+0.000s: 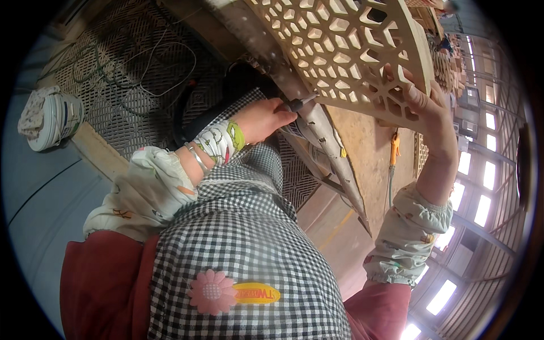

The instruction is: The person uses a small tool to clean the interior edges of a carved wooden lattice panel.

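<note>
My left hand (260, 120) is closed around a small tool with a dark handle (294, 105) and a thin, pale metal tip. That tip points at the lower edge of a beige lattice panel (340, 59), pierced with geometric openings; whether they touch I cannot tell. The panel stands tilted over the workbench (354, 141). My right hand (428, 107) grips its lower right corner, thumb on the near face and some fingers behind, seen through the holes.
An orange-handled air gun (395, 148) hangs on a hose at the bench's right. A pale, worn tube (334, 164) runs along the bench's near edge. To the left stand a white bucket (62, 116) with a cloth on top, and loose cables on dark slatted matting (122, 96).
</note>
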### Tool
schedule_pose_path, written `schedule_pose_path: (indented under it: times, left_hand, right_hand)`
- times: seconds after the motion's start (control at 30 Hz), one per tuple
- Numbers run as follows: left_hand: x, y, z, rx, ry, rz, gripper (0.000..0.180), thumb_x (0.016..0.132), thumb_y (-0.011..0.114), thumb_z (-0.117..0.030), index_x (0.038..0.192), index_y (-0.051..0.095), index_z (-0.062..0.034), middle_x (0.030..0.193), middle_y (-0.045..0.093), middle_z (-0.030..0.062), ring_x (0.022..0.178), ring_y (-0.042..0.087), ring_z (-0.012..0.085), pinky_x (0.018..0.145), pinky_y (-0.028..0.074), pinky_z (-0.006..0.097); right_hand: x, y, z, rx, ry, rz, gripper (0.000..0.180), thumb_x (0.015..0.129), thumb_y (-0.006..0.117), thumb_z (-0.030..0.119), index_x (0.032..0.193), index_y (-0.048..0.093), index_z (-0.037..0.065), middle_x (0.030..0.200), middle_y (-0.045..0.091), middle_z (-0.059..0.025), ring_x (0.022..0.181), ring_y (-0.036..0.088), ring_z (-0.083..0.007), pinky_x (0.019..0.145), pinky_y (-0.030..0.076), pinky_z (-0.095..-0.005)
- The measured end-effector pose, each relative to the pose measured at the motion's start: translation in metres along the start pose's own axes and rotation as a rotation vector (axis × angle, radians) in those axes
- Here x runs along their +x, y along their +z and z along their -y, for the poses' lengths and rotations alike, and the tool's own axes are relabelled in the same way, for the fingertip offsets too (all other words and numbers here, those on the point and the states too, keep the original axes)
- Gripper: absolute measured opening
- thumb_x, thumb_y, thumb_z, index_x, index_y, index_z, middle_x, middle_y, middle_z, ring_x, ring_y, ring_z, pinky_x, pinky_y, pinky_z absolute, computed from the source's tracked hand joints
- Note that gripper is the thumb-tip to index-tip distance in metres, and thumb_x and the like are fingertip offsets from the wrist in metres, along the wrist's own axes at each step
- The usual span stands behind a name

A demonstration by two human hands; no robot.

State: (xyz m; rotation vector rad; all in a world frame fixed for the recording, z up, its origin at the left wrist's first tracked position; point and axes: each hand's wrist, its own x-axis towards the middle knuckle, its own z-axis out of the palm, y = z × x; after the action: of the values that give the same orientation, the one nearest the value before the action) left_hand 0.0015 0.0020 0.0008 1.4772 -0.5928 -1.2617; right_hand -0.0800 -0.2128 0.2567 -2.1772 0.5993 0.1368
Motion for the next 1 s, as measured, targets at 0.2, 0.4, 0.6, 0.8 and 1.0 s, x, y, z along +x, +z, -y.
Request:
schedule_pose_path:
  times: [0.2, 0.4, 0.6, 0.8, 1.0]
  left_hand:
    - [-0.004, 0.000, -0.006, -0.079, -0.099, 0.057, 0.049, 0.100, 0.066, -0.042, 0.119, 0.068, 0.0028, 0.089, 0.072, 0.0115, 0.083, 0.068, 0.0244, 0.080, 0.054, 0.037]
    - [-0.003, 0.004, 0.003, -0.084, -0.054, 0.052, 0.044, 0.104, 0.063, -0.042, 0.120, 0.063, -0.0018, 0.064, 0.054, 0.0001, 0.046, 0.051, 0.0101, 0.043, 0.041, 0.029]
    - [-0.006, 0.007, 0.007, 0.179, 0.087, -0.058, 0.049, 0.100, 0.063, -0.047, 0.119, 0.067, -0.0008, 0.106, 0.075, 0.0190, 0.104, 0.071, 0.0376, 0.090, 0.054, 0.043]
    - [-0.006, 0.011, 0.003, 0.285, 0.077, -0.123, 0.049, 0.100, 0.063, -0.047, 0.116, 0.066, -0.0005, 0.108, 0.075, 0.0193, 0.103, 0.071, 0.0388, 0.090, 0.054, 0.045]
    - [-0.004, 0.011, 0.004, 0.341, 0.096, -0.134, 0.048, 0.100, 0.062, -0.048, 0.113, 0.065, -0.0011, 0.108, 0.075, 0.0206, 0.103, 0.070, 0.0413, 0.089, 0.054, 0.047]
  right_hand:
    - [0.002, 0.000, 0.002, 0.077, 0.040, -0.010, 0.053, 0.091, 0.078, 0.043, 0.123, 0.073, 0.001, 0.086, 0.066, 0.0001, 0.072, 0.047, -0.0068, 0.068, 0.040, -0.0255]
    - [-0.001, 0.002, 0.003, 0.141, 0.068, -0.020, 0.054, 0.092, 0.078, 0.041, 0.125, 0.071, -0.002, 0.088, 0.066, -0.0017, 0.072, 0.048, -0.0076, 0.078, 0.050, -0.0261]
    - [-0.002, 0.010, 0.006, 0.182, 0.080, -0.095, 0.053, 0.091, 0.079, 0.042, 0.121, 0.072, -0.002, 0.082, 0.062, -0.0007, 0.073, 0.052, -0.0081, 0.076, 0.050, -0.0268]
    - [0.001, -0.002, -0.002, 0.101, 0.017, 0.011, 0.047, 0.092, 0.078, 0.045, 0.107, 0.075, 0.001, 0.078, 0.062, -0.0007, 0.071, 0.051, -0.0081, 0.069, 0.044, -0.0266]
    - [0.001, -0.002, 0.001, -0.015, -0.039, 0.006, 0.049, 0.092, 0.077, 0.051, 0.099, 0.077, 0.002, 0.080, 0.069, -0.0039, 0.071, 0.052, -0.0092, 0.066, 0.039, -0.0268]
